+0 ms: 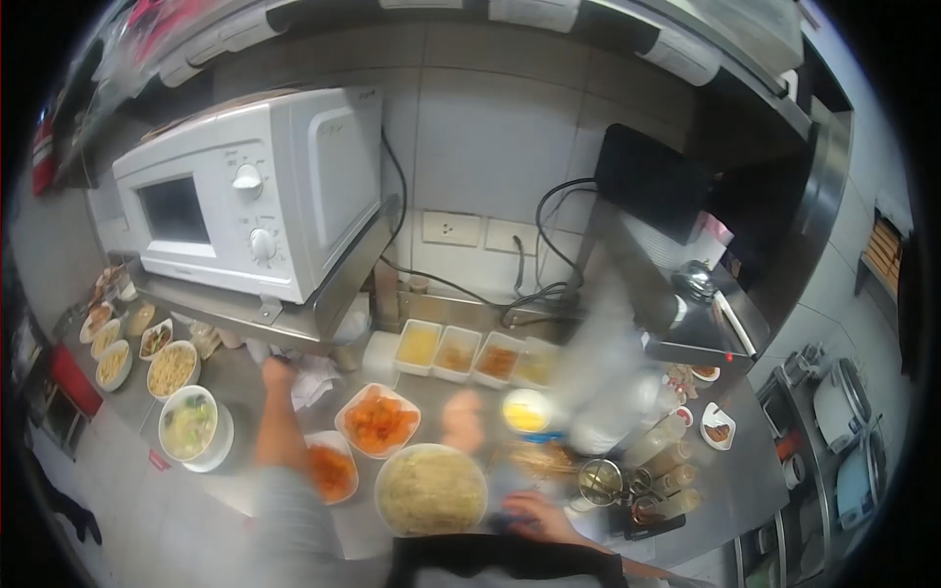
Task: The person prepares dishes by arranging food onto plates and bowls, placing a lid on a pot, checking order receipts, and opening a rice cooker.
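Large bowl: the bowl of pale, strand-like food (431,492) stands at the counter's near edge; other places are given from it.
Left hand: blurred (278,372), beyond the large bowl and to its left, at the edge of a crumpled white cloth (316,380); whether it grips anything, I cannot tell.
Right hand: just right of the large bowl (534,514), fingers curled beside something blue; a hold cannot be made out.
Step in hand: seems a reach at the cloth side; a clean grasp there calls for keeping the forearm off the orange food.
Orange food: two white bowls (378,419) (331,472), left of the large bowl.
White tubs: a row (456,354) beyond it.
Writing: microwave (245,201) dial marks and a red tag (159,461), both unreadable; no brand legible.
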Motion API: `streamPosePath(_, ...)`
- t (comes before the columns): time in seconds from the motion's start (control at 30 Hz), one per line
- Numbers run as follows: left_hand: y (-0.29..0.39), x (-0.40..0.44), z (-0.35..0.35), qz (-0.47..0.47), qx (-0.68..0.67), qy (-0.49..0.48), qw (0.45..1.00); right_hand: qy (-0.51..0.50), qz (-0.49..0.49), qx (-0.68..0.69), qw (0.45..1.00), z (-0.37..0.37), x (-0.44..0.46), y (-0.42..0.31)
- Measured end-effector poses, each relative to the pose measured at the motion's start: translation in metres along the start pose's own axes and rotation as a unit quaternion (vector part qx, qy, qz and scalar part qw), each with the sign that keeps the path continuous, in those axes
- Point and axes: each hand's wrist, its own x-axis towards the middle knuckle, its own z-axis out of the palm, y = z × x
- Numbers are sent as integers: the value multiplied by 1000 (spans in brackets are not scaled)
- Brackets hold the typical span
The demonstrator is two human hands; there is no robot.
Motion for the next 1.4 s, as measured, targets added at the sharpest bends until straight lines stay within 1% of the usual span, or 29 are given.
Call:
streamPosePath(0.03, 10, -12, -9, -16, 23, 24, 999, -6, 4, -2, 1000, 0, 0, -2)
streamPosePath(0.1, 50, -86, -56, -48, 77, 70, 993, -24, -66, -88, 994, -3, 1, -7)
streamPosePath(0.2, 24, -87, -72, 3, 38, 24, 999, -63, -155, -176, 970, -11, 1, -14)
streamPosePath(0.23, 9, -90, -78, 56, 34, 73, 995, -81, -182, -198, 960, -14, 0, -17)
streamPosePath(0.3, -22, -108, -89, 156, 21, 168, 973, -108, -182, -190, 959, -26, -4, -33)
streamPosePath(0.33, -32, -133, -101, 184, -15, 203, 962, -123, -183, -187, 957, -35, -5, -46)
streamPosePath(0.37, -42, -161, -115, 211, -51, 237, 947, -146, -168, -179, 958, -52, -8, -71)
streamPosePath(0.43, -66, -212, -126, 196, -88, 293, 932, -134, -180, -204, 953, -98, -4, -123)
streamPosePath(0.47, -87, -232, -121, 205, -88, 335, 915, -67, -278, -212, 934, -122, 1, -153)
streamPosePath(0.5, -111, -253, -114, 213, -88, 377, 897, 14, -241, -298, 924, -147, 4, -175)
streamPosePath(0.53, -122, -285, -105, 138, -93, 399, 902, 74, -339, -276, 896, -177, 20, -204)
streamPosePath(0.57, -134, -318, -91, 62, -99, 418, 901, 138, -430, -262, 853, -206, 36, -233)
streamPosePath(0.6, -161, -342, -61, 56, -171, 454, 873, 240, -490, -367, 753, -235, 50, -266)
streamPosePath(0.63, -187, -375, -30, 3, -75, 460, 885, 313, -508, -435, 675, -265, 62, -293)
streamPosePath(0.67, -199, -412, 2, -40, -50, 443, 894, 371, -513, -460, 623, -292, 76, -315)
streamPosePath(0.7, -233, -444, 49, -43, -11, 435, 899, 399, -497, -477, 605, -311, 87, -333)
streamPosePath(0.73, -210, -500, 59, -30, 204, 381, 901, 426, -481, -493, 586, -326, 97, -347)
streamPosePath(0.77, -213, -526, 85, -18, 225, 329, 917, 429, -497, -513, 554, -341, 107, -355)
streamPosePath(0.83, -237, -565, 136, -19, 207, 189, 960, 432, -525, -548, 487, -364, 121, -362)
streamPosePath(0.9, -262, -583, 165, -19, 208, 80, 975, 457, -486, -593, 451, -375, 125, -355)
streamPosePath(0.93, -275, -587, 173, -16, 212, 42, 976, 469, -467, -613, 431, -382, 128, -351)
streamPosePath(1.03, -304, -598, 185, 0, 229, -30, 973, 515, -431, -590, 448, -430, 117, -324)
streamPosePath(1.1, -313, -603, 188, 17, 233, -51, 971, 521, -406, -585, 471, -438, 104, -317)
streamPosePath(1.13, -315, -604, 187, 26, 235, -57, 970, 515, -391, -586, 488, -436, 100, -321)
streamPosePath(1.17, -317, -605, 189, 36, 235, -63, 969, 531, -341, -588, 506, -426, 99, -330)
streamPosePath(1.27, -322, -603, 196, 67, 235, -64, 968, 540, -297, -596, 514, -370, 103, -375)
streamPosePath(1.3, -323, -603, 198, 74, 235, -57, 967, 514, -344, -573, 538, -357, 120, -388)
streamPosePath(1.33, -321, -601, 204, 55, 223, -48, 972, 485, -389, -549, 559, -345, 140, -400)
streamPosePath(1.4, -316, -596, 214, 18, 198, -29, 980, 407, -457, -471, 635, -305, 168, -415)
